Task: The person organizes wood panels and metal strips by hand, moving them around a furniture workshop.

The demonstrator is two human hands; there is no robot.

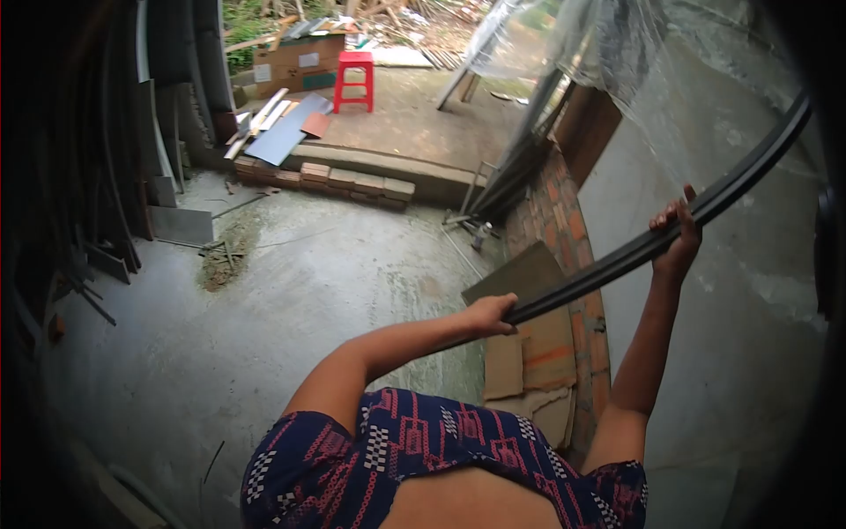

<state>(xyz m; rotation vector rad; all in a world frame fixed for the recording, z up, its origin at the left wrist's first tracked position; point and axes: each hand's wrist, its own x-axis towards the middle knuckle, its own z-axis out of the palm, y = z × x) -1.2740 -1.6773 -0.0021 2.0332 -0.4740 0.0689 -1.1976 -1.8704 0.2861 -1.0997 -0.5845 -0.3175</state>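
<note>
A long dark strip (608, 269) runs slantwise from the middle of the view up to the upper right, where it bends. My left hand (491, 316) is wrapped round its lower part. Farther up the strip, my right hand (679, 234) grips it, with fingers curled over the top. Below the strip, flattened cardboard (542, 357) and a dark board (520, 280) lie by a low brick wall (592, 331).
A red stool (354, 82) stands on the raised ledge ahead, near a cardboard box (300, 63) and loose panels (291, 128). Bricks (356, 182) line the step. Tall dark panels (97, 132) lean at left. Clear plastic sheeting (617, 53) hangs at upper right.
</note>
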